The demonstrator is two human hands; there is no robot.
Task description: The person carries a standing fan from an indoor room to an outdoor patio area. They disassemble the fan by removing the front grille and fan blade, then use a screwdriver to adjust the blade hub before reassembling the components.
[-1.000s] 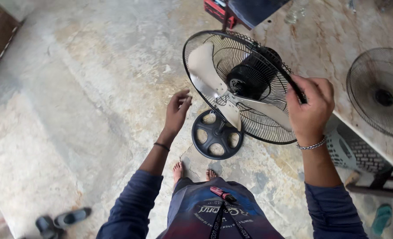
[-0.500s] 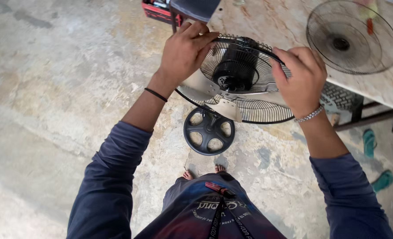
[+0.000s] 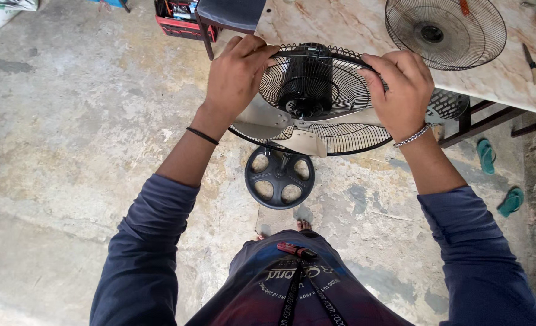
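A pedestal fan stands in front of me on a round black base [image 3: 279,177]. Its black wire rear guard [image 3: 334,99] faces up, with the black motor housing [image 3: 306,84] in the middle and pale beige blades [image 3: 301,142] under it. My left hand [image 3: 236,73] grips the guard's rim on the left. My right hand [image 3: 402,89], with a metal bracelet at the wrist, grips the rim on the right. A second loose wire fan guard [image 3: 444,31] lies on the marble-topped table [image 3: 352,27] behind.
The floor is stained concrete [image 3: 87,121]. A red toolbox [image 3: 177,18] and a dark chair seat [image 3: 228,12] stand at the back. Teal sandals [image 3: 486,154] lie under the table at right. A white basket [image 3: 449,105] sits beneath the tabletop.
My left hand rose from beside the fan and took hold of the guard's left rim. The fan head has turned so the guard faces more upward, and my view shifted toward the table.
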